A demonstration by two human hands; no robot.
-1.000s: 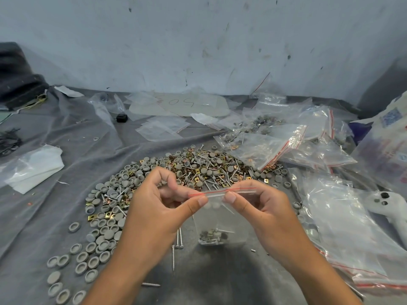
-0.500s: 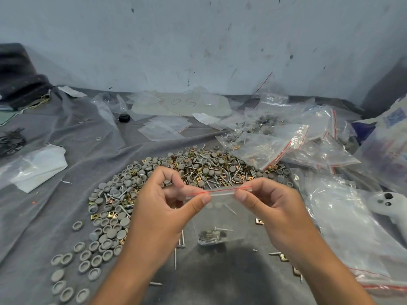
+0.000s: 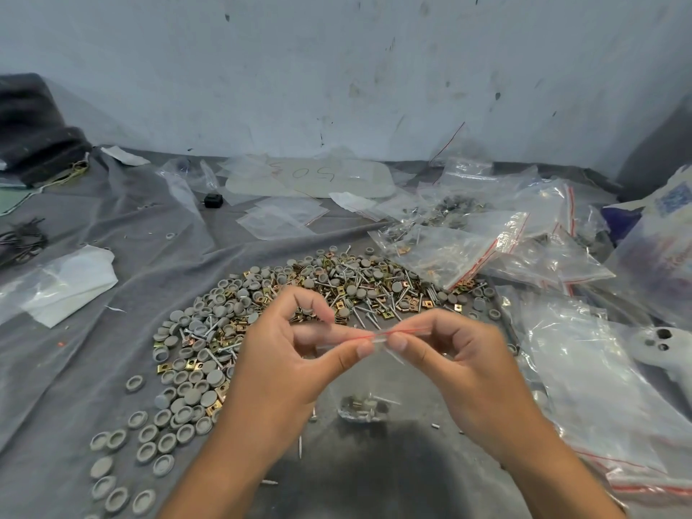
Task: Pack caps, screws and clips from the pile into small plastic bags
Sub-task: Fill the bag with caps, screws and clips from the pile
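Grey cloth covers the table, and a pale scuffed wall stands behind it. Far back lies a clear sheet with red marks that look like "50", too faint to read for sure. Both hands are up in front, thumbs close together. The left hand and the right hand each pinch the red-striped top of a small bag. Its bottom holds a few parts, but they are too blurry to name. Behind the hands sits the pile of grey caps, screws and gold clips. Filled bags lie to the right.
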